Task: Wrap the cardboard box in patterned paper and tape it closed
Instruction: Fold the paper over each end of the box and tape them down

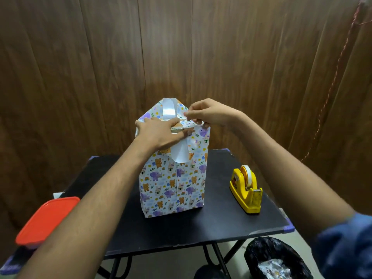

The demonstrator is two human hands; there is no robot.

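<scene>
box: (174,178) upright, mid-frame on the black surface (231,224), sides covered in paper (161,190); a strip of bare cardboard shows at the top edge between the hands
top end: not closed yet; far flap (161,111) stands up in a point, white underside showing; a white flap (180,152) hangs down the near face
left hand: (159,133) laid flat across the box top, fingers straight, pressing the paper down; grips nothing
right hand: (209,114) at the top right corner, fingertips (191,115) pinching a small piece at the paper edge; cannot tell if it's tape or a paper fold
hands: close together, both on the top, not touching each other
dispenser: (246,190) yellow, right of box, apart from it, roll loaded
lid: (47,220) red, lower left, at the surface edge under the left forearm
bin: (275,258) black bag, bottom right, below the surface
step: likely folding/fixing the top end
risk 1: tall box on a narrow base, left hand pushing from one side; uneven push could tip it toward the dispenser
risk 2: if the left hand lifts for tape, folds may spring open
risk 3: pulling the pinched bit too hard may tear the paper at the corner
risk 4: cardboard gap may stay exposed if the flaps fall short
</scene>
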